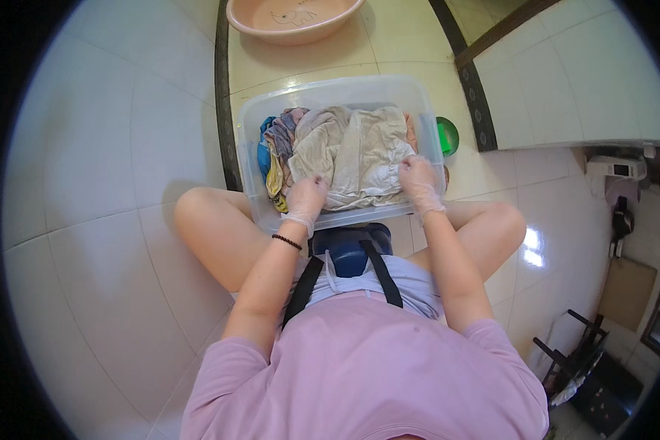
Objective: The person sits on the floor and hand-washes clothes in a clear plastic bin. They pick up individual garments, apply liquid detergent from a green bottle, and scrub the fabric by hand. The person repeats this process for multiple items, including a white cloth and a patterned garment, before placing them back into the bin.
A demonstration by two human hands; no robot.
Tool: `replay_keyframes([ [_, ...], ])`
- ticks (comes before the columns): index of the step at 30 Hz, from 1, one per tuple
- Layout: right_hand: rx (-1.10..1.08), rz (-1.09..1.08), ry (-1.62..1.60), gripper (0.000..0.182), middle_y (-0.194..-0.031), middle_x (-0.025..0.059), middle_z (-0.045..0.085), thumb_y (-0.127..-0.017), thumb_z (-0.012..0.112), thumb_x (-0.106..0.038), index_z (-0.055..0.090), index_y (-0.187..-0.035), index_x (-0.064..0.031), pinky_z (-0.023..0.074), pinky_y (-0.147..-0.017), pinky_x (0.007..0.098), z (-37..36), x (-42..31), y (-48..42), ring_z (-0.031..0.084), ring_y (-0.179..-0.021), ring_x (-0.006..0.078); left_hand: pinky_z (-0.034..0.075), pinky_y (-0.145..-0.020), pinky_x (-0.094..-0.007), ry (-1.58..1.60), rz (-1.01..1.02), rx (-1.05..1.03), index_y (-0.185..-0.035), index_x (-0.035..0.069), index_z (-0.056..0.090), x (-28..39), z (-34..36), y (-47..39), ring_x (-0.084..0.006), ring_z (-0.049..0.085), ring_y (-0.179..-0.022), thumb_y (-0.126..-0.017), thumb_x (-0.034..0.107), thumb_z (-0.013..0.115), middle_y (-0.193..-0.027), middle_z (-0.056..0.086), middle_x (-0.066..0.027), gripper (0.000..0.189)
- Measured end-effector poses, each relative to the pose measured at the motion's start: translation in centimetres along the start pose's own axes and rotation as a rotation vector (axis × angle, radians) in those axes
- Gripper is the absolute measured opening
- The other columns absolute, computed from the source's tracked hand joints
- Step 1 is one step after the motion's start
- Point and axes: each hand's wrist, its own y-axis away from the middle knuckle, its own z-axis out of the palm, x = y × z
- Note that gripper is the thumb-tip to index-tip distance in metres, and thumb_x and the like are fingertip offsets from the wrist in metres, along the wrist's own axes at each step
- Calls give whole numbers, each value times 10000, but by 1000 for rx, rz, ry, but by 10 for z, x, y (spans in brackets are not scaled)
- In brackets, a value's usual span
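Note:
A clear plastic tub stands on the floor between my knees. Across its middle and right lies a damp-looking, off-white cloth garment, whiter along its near and right parts. My left hand, in a thin clear glove, is at the garment's near left edge with the fingers bent onto the fabric. At its right side my right hand, gloved the same way, pinches the whitish fabric. Crumpled blue, yellow and patterned purple-grey clothes fill the tub's left end. Some orange cloth shows at the right.
Beyond the tub is a pink plastic basin. A round green dish with a bright green item stands right of the tub. A tiled wall rises at the left. A blue stool is below me, and dark furniture stands lower right.

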Motion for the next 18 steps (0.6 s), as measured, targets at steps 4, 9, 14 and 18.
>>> replay_keyframes([
  [4, -316, -132, 41, 191, -902, 159, 633, -733, 560, -164, 689, -849, -84, 465, -789, 411, 31, -20, 1, 584, -903, 330, 467, -764, -450, 41, -115, 73, -926, 55, 650, -10, -1, -16, -370, 598, -886, -834, 311, 474, -936, 633, -196, 324],
  [9, -464, -494, 460, 172, -871, 115, 649, -709, 597, -143, 695, -844, -100, 481, -761, 413, 68, -23, 3, 598, -892, 296, 456, -801, -449, 178, -294, -37, -926, 42, 653, -32, 16, -33, -383, 580, -930, -844, 308, 434, -979, 618, -215, 354],
  [14, -446, -620, 517, 171, -914, 105, 658, -738, 581, -131, 691, -863, -92, 479, -760, 379, 78, -30, -4, 609, -910, 252, 455, -798, -455, 128, -292, -39, -927, 42, 651, -45, 25, -39, -394, 581, -916, -848, 320, 425, -959, 618, -221, 367],
  [18, -415, -678, 497, 183, -913, 101, 663, -755, 567, -156, 686, -870, -78, 475, -728, 375, 76, -32, -4, 614, -908, 244, 479, -752, -413, 62, -271, 35, -934, 33, 652, -34, 20, -34, -354, 621, -837, -823, 300, 477, -898, 641, -205, 338],
])
